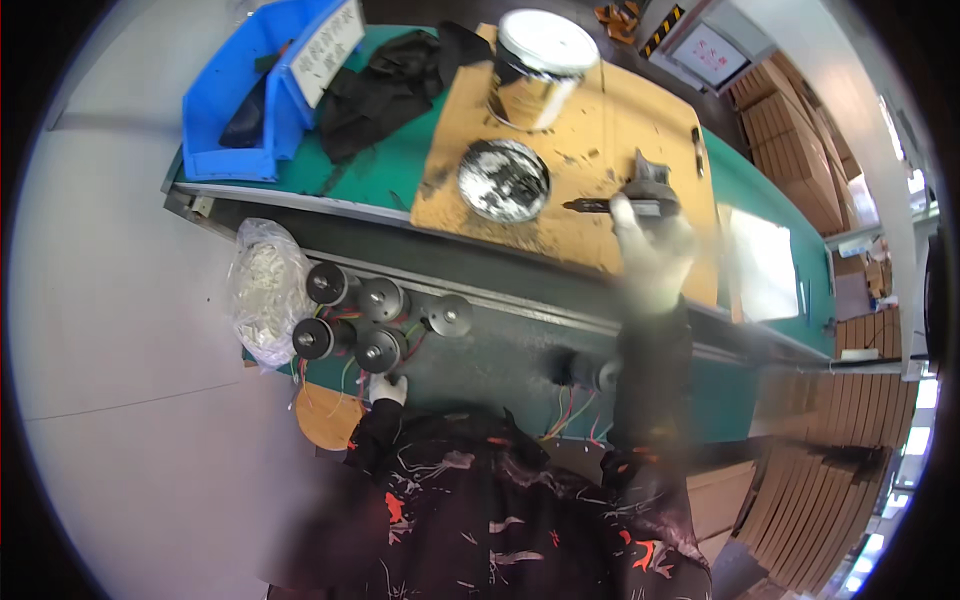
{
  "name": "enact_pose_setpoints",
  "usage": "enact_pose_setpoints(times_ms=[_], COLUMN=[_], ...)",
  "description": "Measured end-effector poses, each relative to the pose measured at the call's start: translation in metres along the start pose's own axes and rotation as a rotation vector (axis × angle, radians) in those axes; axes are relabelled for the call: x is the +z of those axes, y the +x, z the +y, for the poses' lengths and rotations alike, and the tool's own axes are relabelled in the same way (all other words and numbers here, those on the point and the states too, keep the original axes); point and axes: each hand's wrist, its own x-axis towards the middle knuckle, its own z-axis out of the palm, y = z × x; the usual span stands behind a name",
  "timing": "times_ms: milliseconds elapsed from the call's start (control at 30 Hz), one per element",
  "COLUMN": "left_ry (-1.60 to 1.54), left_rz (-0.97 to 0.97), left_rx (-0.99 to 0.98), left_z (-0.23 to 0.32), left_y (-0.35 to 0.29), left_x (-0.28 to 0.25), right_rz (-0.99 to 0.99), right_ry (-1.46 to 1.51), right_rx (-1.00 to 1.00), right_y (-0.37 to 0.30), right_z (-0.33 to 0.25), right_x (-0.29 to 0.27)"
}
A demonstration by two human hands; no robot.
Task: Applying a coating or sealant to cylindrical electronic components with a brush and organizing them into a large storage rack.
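Observation:
My right hand (655,250), in a white glove and blurred, reaches over the wooden board (580,240). Its fingers close on a dark tool with a narrow end pointing left (592,205); the exact kind is unclear. My left hand (388,389), also gloved, lies with thumb and fingers apart just below a cylindrical motor (380,351). Several similar motors with coloured wires stand around that one, among them a dark one (316,339) and a silver-topped one (450,316). Another motor (598,374) lies farther right, near my right forearm.
On the board stand a white-lidded bucket (545,45) and an open tin (503,181) smeared black and white. A blue bin (235,165) and dark cloth (375,95) sit at the far left. A plastic bag of white pieces (268,295) lies beside the motors. Stacked cardboard (800,150) stands right.

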Motion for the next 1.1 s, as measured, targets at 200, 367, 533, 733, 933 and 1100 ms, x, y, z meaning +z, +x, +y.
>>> enact_pose_setpoints(times_ms=[200, 367, 533, 733, 933, 1100], left_ry=[-0.049, -0.184, -0.245, -0.244, -0.218, -0.383], left_rz=[0.226, 0.245, 0.185, 0.245, 0.241, 0.168], left_rx=[-0.236, -0.326, -0.301, -0.326, -0.334, -0.495], left_z=[-0.007, -0.014, 0.006, -0.009, -0.012, -0.047], left_y=[-0.042, -0.089, -0.128, -0.146, -0.154, -0.158], left_x=[0.01, 0.039, 0.065, 0.076, 0.088, 0.095], right_rz=[0.168, 0.095, -0.015, -0.221, -0.232, -0.291], right_ry=[-0.018, -0.198, -0.072, -0.064, -0.077, -0.025], right_rx=[0.304, 0.424, 0.599, 0.601, 0.478, 0.512], right_y=[-0.087, -0.159, -0.195, -0.196, -0.197, -0.193], right_z=[0.07, 0.136, 0.176, 0.197, 0.21, 0.201], right_x=[-0.128, -0.18, -0.186, -0.184, -0.188, -0.185])
